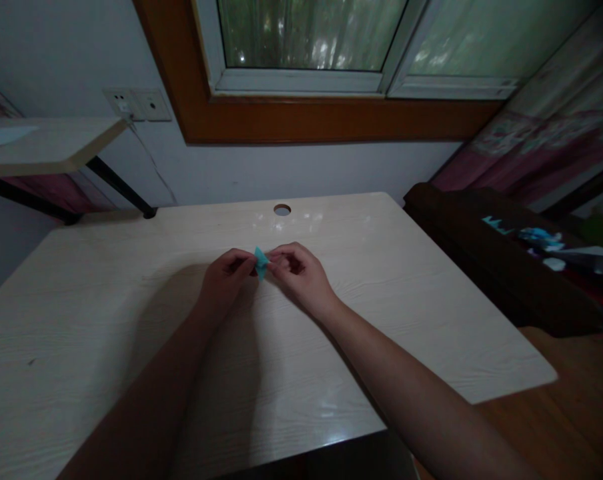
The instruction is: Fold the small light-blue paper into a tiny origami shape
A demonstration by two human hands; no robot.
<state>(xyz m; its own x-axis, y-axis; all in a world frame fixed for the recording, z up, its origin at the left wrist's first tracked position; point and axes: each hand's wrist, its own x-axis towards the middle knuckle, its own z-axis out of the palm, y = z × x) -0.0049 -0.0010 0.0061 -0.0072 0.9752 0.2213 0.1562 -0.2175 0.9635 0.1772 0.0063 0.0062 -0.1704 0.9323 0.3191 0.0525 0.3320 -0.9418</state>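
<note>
A person's left hand (225,277) and right hand (304,277), both pinching a small teal piece (261,263) between them, over a pale wood-grain desk (406,287), near its round hole (282,210); any writing on the piece too small to read

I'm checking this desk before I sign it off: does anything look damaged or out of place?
A small dark mark on the left of the pale desktop stands out against the even wood grain; stain or chip, I can't tell.
</note>
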